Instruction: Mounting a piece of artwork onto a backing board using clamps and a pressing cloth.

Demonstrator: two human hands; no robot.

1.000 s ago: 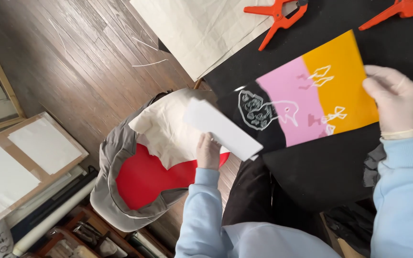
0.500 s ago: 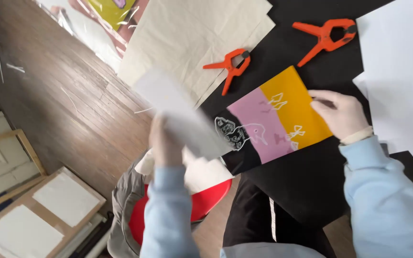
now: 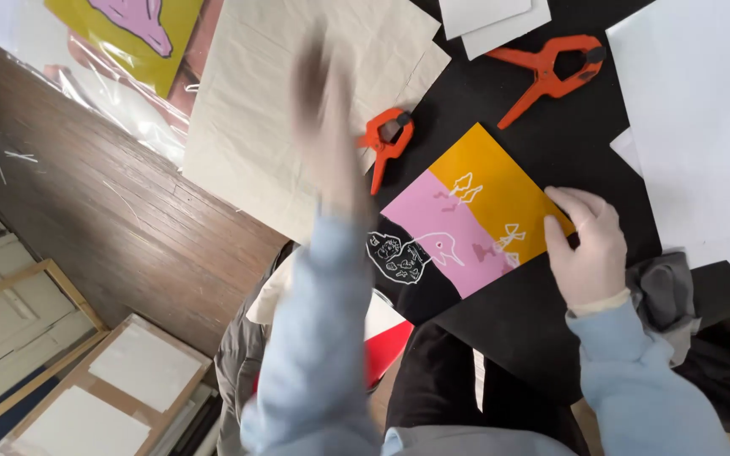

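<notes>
Right hand (image 3: 589,249) flat on the orange, pink and black printed card (image 3: 466,224); left hand (image 3: 323,127) too blurred to read.

Right hand was gloved, fingers loosely extended and close together, pressed on the card's orange end at its right corner, not pinching anything. The card lay tilted on the black table surface (image 3: 551,135), with white line drawings across it. Left hand was raised over the cream fabric sheet (image 3: 289,101), motion-smeared; could not tell whether it was open, closed or holding anything. Small orange spring clamp (image 3: 386,143) sat just beside the card's upper edge; larger orange spring clamp (image 3: 551,72) lay further up. White paper sheets (image 3: 703,127) were right of the card, and a crumpled grey cloth (image 3: 665,295) sat by the right wrist.
</notes>
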